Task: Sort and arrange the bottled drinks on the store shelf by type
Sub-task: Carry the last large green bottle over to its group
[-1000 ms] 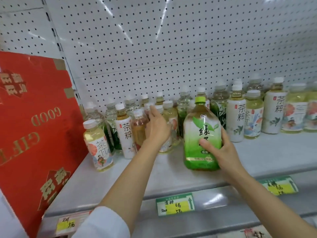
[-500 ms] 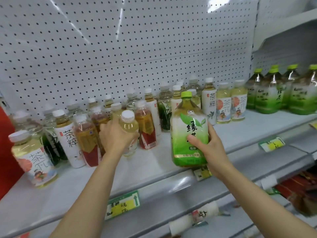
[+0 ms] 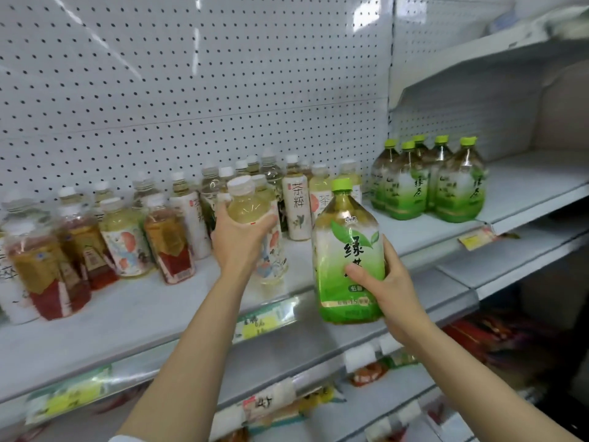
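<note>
Nearest to me, at the front edge of the white shelf (image 3: 134,317), my right hand (image 3: 390,283) grips the big green tea bottle (image 3: 349,253) from its right side, thumb across the label, holding it upright just over the shelf lip. A little farther in and to the left, my left hand (image 3: 239,242) wraps around a small pale-yellow bottle (image 3: 247,204) with a white cap, fingers curled about its body; I see it raised among the other small bottles. A yellow price tag (image 3: 259,323) sits on the shelf rail below that hand. Left of my left hand stand the amber bottles with red labels (image 3: 169,240), mixed with pale floral-label ones. Farther back, a white-label tea bottle (image 3: 296,205) stands near the pegboard wall (image 3: 191,90). Far right, on the neighbouring shelf section, a cluster of large green-capped bottles (image 3: 430,183) stands together, well apart from the bottle I hold.
</note>
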A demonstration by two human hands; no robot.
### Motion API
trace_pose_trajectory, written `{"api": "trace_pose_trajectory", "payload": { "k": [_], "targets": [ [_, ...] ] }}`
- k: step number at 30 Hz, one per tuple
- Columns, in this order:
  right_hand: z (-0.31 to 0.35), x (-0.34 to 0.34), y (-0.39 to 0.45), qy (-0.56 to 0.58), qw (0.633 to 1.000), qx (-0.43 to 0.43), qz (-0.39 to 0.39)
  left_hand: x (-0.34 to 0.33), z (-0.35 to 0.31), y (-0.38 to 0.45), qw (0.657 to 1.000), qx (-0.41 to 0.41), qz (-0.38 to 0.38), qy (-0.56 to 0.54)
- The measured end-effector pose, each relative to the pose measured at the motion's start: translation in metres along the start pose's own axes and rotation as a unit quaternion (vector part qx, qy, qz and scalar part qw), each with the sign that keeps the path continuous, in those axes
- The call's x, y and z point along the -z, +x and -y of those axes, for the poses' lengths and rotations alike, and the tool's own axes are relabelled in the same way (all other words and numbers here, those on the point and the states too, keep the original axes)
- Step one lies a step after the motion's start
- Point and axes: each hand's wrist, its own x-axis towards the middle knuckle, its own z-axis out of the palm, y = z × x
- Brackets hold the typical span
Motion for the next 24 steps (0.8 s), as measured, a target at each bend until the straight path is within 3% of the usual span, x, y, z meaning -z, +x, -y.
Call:
{"api": "trace_pose_trajectory", "payload": {
  "k": [4, 12, 24],
  "targets": [
    [0.005, 0.046, 0.003, 0.025, 0.999, -0.007, -0.025, -0.058, -0.017, -0.009, 0.999, 0.003, 0.044, 0.015],
    [0.009, 0.12, 0.033, 0.025, 0.996, 0.017, -0.078, -0.168, -0.029, 0.003, 0.996, 0.02, 0.071, -0.058],
    [0.005, 0.193, 0.106, -0.041, 0.991, 0.052, -0.114, -0.265, -0.02, 0.008, 0.999, -0.002, -0.012, -0.031]
  ]
}}
